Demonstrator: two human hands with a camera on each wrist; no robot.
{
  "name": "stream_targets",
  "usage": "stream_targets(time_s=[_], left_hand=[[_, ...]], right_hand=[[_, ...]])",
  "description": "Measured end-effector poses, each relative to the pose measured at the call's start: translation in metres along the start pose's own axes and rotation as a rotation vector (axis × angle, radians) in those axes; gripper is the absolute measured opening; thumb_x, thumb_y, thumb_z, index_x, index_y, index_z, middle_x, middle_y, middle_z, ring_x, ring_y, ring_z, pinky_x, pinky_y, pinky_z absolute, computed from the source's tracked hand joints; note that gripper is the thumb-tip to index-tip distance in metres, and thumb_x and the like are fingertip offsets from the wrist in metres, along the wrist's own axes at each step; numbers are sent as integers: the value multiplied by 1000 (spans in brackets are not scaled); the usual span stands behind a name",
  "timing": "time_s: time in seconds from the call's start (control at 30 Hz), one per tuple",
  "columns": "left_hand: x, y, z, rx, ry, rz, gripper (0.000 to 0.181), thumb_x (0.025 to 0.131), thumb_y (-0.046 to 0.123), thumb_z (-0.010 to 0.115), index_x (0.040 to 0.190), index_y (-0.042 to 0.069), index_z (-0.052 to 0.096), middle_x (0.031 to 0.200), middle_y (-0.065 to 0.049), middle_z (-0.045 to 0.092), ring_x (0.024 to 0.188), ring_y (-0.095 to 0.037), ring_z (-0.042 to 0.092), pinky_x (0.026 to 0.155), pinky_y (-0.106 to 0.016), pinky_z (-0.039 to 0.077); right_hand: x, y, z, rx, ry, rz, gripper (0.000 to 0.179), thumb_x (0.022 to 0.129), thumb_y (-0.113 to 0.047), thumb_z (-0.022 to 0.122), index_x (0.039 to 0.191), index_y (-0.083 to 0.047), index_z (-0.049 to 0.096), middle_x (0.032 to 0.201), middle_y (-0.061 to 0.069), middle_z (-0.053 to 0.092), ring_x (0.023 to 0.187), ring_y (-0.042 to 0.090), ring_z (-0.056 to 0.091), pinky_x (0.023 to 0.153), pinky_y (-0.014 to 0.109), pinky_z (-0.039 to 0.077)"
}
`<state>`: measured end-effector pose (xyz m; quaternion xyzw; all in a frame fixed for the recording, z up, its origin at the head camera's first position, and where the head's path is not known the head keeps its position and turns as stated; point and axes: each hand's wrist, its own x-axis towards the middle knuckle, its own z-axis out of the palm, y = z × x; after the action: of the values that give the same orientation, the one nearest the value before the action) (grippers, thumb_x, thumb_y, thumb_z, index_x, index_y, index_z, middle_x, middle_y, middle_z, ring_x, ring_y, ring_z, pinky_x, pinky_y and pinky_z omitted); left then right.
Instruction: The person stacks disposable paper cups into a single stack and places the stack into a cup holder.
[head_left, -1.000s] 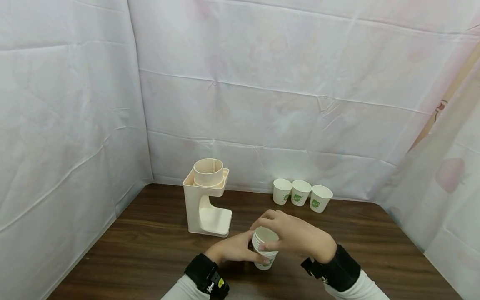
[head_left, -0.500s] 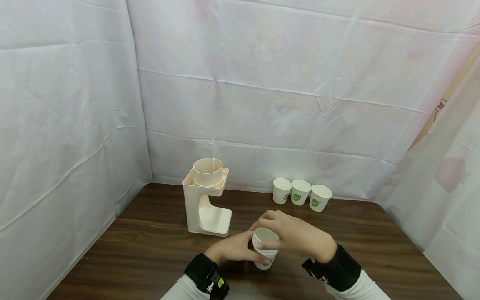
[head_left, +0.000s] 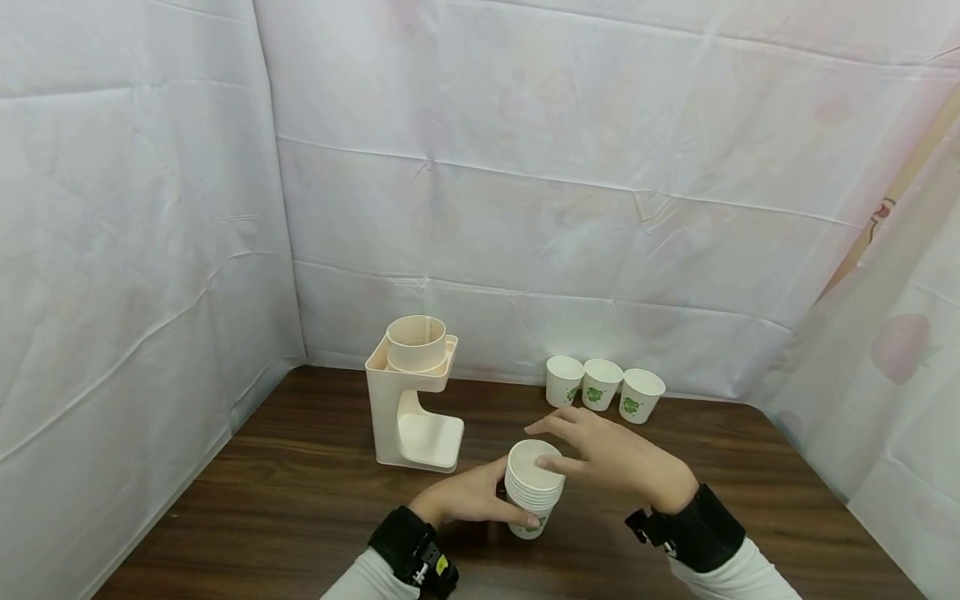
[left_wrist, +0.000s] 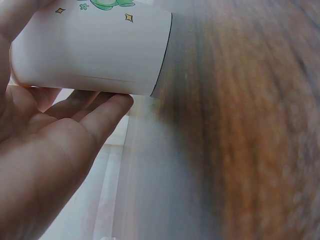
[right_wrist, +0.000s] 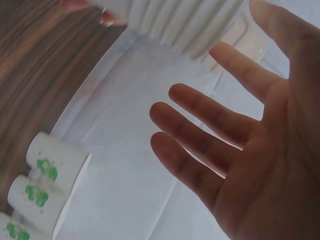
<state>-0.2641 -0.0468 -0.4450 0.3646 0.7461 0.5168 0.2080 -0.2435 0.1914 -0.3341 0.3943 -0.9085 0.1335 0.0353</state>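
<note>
A nested stack of white paper cups [head_left: 534,492] with green frog prints stands upright near the front of the table. My left hand [head_left: 474,497] grips its lower part, thumb at the front and fingers round the far side. In the left wrist view, the lowest cup [left_wrist: 95,50] lies between that hand's thumb and fingers. Over the stack's right side, my right hand [head_left: 611,454] has its fingers straight and spread. Its thumb overlaps the top rim in the head view. The right wrist view shows the ribbed pile of rims [right_wrist: 185,25] just beyond those fingertips.
A cream cup dispenser [head_left: 390,417] with a round tube on top stands left of the hands. Behind them, three single paper cups [head_left: 602,387] stand in a row near the white curtain [head_left: 525,208]. The dark wooden table [head_left: 285,483] extends to both sides.
My right hand has lifted off the stack's rim, moving up and right as its fingers spread. The stack's top now sits higher, with more rims showing. The left hand keeps its grip.
</note>
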Motion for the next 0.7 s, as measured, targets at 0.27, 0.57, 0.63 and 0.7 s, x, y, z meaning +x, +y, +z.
stream_targets(time_s=[0.27,0.57,0.63,0.7], left_hand=[[1,0,0,-14,14,6,80,87,26,81,151,28,34,131,12,57,124,-9,51,104,-35,37],[0,-1,3,-21,31,-2,75,85,22,83,147,26,40,127,13,60,123,-8,52,106,-35,35],[0,-1,3,-19,44,-10,75,85,22,83,147,26,40,127,13,60,123,-8,52,107,-35,34],[-1,-1,3,-18,51,-17,76,84,23,84,146,27,41,127,13,60,123,-8,52,107,-36,34]], right_hand=[[-8,24,-1,-61,127,45,44,100,-47,60,135,-21,60,127,-1,59,116,20,58,91,44,50],[-17,59,-1,-208,267,86,43,95,-36,71,130,-13,62,123,8,62,111,31,60,87,51,50],[-20,66,-1,-229,292,92,41,94,-34,72,128,-11,63,121,9,63,108,33,61,86,52,49],[-22,72,-1,-253,310,98,42,93,-32,73,127,-10,64,120,10,63,104,34,61,84,53,49]])
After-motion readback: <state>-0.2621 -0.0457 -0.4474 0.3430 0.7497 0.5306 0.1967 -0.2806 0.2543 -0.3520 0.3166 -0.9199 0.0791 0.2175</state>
